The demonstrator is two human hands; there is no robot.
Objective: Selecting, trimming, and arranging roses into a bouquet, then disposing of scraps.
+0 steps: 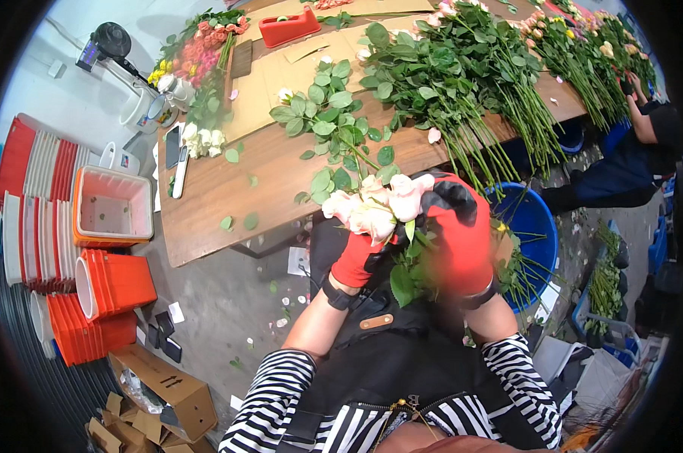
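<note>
Several pale pink roses (pixel 375 204) are gathered in front of me at the table's near edge, their blooms close together. My left hand (pixel 367 257), in a red and black work glove, grips this bunch from below. Gloved the same way, my right hand (pixel 460 226) has its fingers curled against the rightmost bloom; part of it is blurred. Green leaves (pixel 406 277) hang beneath the blooms between my hands. Just beyond lies a leafy rose stem (pixel 336 127) with a whitish bloom on the wooden table (pixel 205 215).
Rose bundles (pixel 460 85) lie with stems overhanging the table edge above a blue tub (pixel 537 226) of stems. A red tape dispenser (pixel 289 27), phone (pixel 173 144) and white roses (pixel 203 140) are on the table. Orange buckets (pixel 118 283) stand left. Another person (pixel 619 164) works at right.
</note>
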